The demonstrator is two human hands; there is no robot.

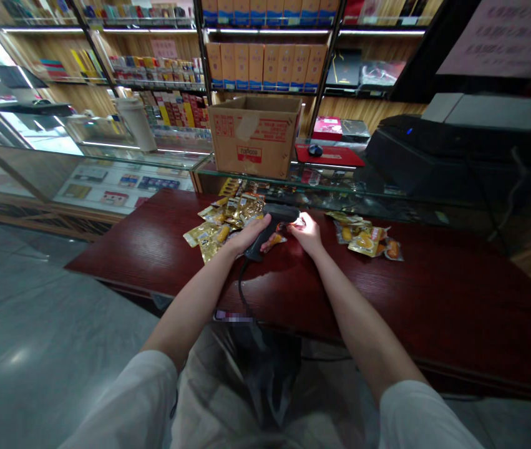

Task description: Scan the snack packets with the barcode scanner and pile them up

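Note:
My left hand is wrapped around the grip of a black handheld barcode scanner, its head turned right and its cord running down over the table edge. Directly before the scanner's head, my right hand pinches a small clear snack packet with orange-brown contents, partly hidden by the scanner. Bright light falls on the right fingertips. Left of the hands lies a heap of gold snack packets. A smaller group of similar packets rests on the right.
A dark red wooden table spans the front. Behind it, an open cardboard box stands on a glass counter, near a mouse on a red pad. A black machine sits at right. Stocked shelves line the wall.

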